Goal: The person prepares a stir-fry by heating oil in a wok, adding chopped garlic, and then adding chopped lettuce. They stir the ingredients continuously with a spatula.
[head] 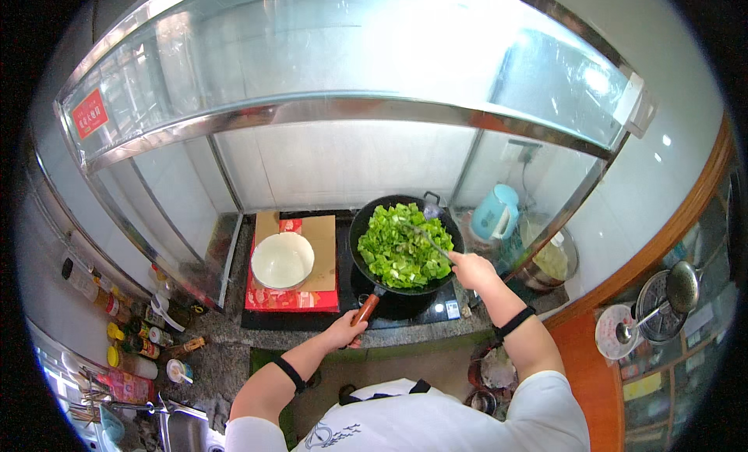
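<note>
My left hand [346,330] is closed around the wooden handle [366,309] of a black wok [357,265] on the glass cooktop. Chopped green leafy vegetables [397,265] fill much of the wok. In my right hand [474,271] is the handle end of a metal cooking utensil [433,241], whose far end is hidden among the greens. A white bowl [283,260] with a dark rim stands left of the wok, on a flat piece of cardboard [322,241] and a red box or sheet [292,301].
A light-blue electric kettle [495,212] and a metal pot [546,265] stand to the right, behind a glass panel. Seasoning bottles [140,347] line the left counter near a sink [184,428]. A metal-framed glass screen [350,110] surrounds the cooktop. Ladles and a plate [613,335] lie at right.
</note>
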Demonstrator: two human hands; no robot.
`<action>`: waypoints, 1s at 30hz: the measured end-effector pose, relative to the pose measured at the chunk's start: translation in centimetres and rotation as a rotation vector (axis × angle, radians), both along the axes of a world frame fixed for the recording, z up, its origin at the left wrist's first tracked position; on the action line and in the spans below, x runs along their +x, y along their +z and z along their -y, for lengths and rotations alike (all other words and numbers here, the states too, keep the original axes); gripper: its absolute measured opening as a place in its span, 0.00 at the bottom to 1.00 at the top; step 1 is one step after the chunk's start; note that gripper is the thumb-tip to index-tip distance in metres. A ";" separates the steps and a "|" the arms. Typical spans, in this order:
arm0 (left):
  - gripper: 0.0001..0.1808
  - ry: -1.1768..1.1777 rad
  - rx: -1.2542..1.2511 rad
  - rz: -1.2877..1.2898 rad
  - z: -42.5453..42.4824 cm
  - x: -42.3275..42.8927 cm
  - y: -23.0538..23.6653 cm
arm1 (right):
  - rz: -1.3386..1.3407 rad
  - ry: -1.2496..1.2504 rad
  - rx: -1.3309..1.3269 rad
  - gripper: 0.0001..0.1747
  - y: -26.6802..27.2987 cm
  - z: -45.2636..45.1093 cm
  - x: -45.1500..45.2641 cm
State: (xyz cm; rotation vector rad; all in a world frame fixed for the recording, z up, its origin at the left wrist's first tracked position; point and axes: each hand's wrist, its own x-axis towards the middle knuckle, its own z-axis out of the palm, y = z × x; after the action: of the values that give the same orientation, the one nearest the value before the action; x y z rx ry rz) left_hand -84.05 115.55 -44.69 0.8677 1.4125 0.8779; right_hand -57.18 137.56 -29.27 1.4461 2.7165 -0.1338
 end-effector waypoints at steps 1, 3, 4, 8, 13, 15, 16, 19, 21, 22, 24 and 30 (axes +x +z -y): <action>0.30 0.020 -0.022 0.047 0.3 0.2 0.0 | 0.020 0.025 -0.044 0.22 -0.5 0.4 0.0; 0.30 -0.002 -0.026 -0.005 0.4 0.4 0.2 | 0.076 0.024 -0.042 0.24 -1.8 1.4 -0.6; 0.30 -0.023 -0.022 -0.034 0.4 0.4 0.5 | 0.123 0.078 -0.137 0.25 -2.1 1.7 -0.6; 0.28 -0.039 -0.050 -0.084 0.4 0.4 1.1 | 0.052 0.095 -0.166 0.27 -1.3 3.1 1.7; 0.30 -0.005 -0.043 -0.181 0.2 0.8 0.9 | 0.042 0.234 -0.095 0.26 -2.5 4.9 1.1; 0.30 -0.004 -0.015 -0.157 0.4 0.8 0.9 | 0.056 0.124 -0.073 0.24 -3.8 3.9 -0.8; 0.30 -0.025 0.013 -0.156 0.6 0.8 1.0 | 0.039 0.092 -0.063 0.24 -3.9 3.2 -1.4; 0.32 0.012 0.082 -0.167 1.4 0.7 1.5 | 0.034 0.032 -0.092 0.22 -1.3 1.4 -0.2; 0.35 0.043 0.052 -0.129 2.3 0.8 1.6 | 0.085 0.082 -0.082 0.19 2.7 1.6 2.5; 0.35 0.052 0.069 -0.123 2.4 1.0 1.6 | 0.123 0.091 -0.079 0.20 4.7 1.9 4.0; 0.37 0.079 0.034 -0.082 2.7 1.3 1.4 | 0.282 0.091 -0.102 0.21 6.9 2.5 5.5; 0.36 0.051 0.061 -0.155 2.5 1.2 1.1 | 0.320 0.132 0.014 0.21 2.2 2.3 0.9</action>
State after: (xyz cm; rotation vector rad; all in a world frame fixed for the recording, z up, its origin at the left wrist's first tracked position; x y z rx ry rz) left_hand -82.81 113.00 -43.60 0.9661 1.5540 0.9123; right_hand -56.33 135.29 -27.02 1.1684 2.5414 0.1143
